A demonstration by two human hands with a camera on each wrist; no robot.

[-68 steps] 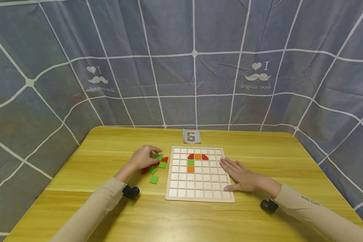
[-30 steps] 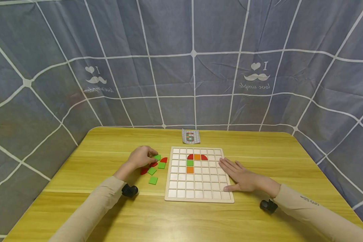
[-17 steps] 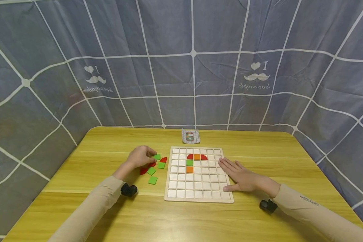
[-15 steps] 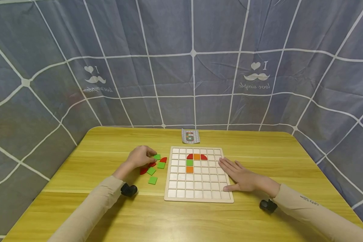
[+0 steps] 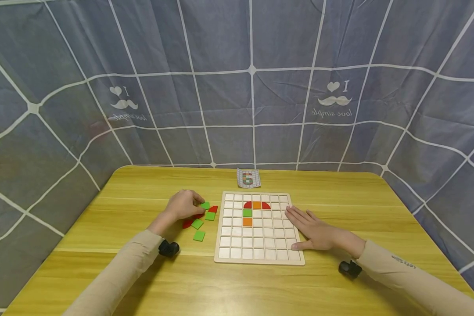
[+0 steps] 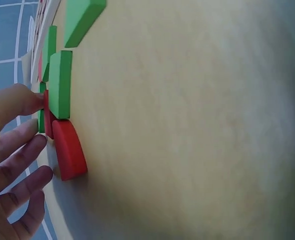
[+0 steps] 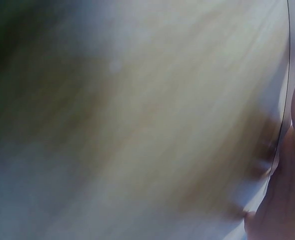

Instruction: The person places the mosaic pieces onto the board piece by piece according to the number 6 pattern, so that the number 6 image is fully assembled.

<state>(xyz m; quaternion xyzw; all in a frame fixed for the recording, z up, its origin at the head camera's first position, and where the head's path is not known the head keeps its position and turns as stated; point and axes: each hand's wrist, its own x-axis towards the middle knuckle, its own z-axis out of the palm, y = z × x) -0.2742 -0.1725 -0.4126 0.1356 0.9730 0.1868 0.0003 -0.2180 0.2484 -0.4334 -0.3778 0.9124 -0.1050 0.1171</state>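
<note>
My left hand (image 5: 183,205) is at a loose group of flat tiles left of the wooden grid board (image 5: 266,259). Its thumb and index finger pinch a green square tile (image 5: 206,205) at the group's far side. Near the thumb lie a red curved tile (image 5: 199,215) and, closer to the wrist, another red tile (image 6: 70,150). More green square tiles (image 5: 210,216) lie around them. My right hand (image 5: 317,230) lies flat with spread fingers, fingertips and thumb on the board's right edge. In the right wrist view that hand (image 7: 285,200) shows only partly.
Red quarter-round tiles (image 5: 265,205), orange squares (image 5: 256,205) and a green square (image 5: 247,213) sit in the board's grid cells. A small printed pattern card (image 5: 248,178) lies behind the board. A grey curtain (image 5: 221,96) hangs behind the table (image 5: 237,289).
Since the earliest frame, my left index finger has drawn in closer to the thumb at the green square tile. The right hand stays on the board's edge, and the board's tiles are unchanged.
</note>
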